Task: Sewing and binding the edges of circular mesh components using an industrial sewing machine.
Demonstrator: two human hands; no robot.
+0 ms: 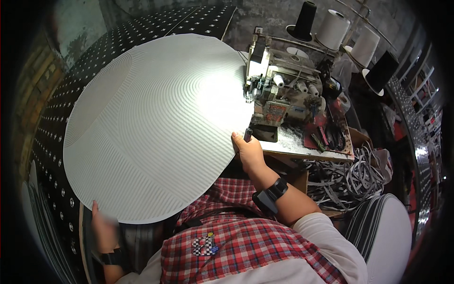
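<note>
A large round pale-grey mat with a ribbed, curved-line pattern lies across the left and middle. Its right edge reaches the needle area of an overlock sewing machine, where a bright lamp glares on it. My right hand grips the mat's edge just in front of the machine, thumb on top. A small dark cylindrical thing sticks up at these fingers; I cannot make out its kind. At the mat's lower left edge is my left hand, partly smeared, its thumb over the rim and its other fingers hidden.
Thread cones stand behind the machine. Scissors and small tools lie on the machine table. Below it is a heap of grey trimming strips. Stacked mats stand at right and left. A black studded table supports the mat.
</note>
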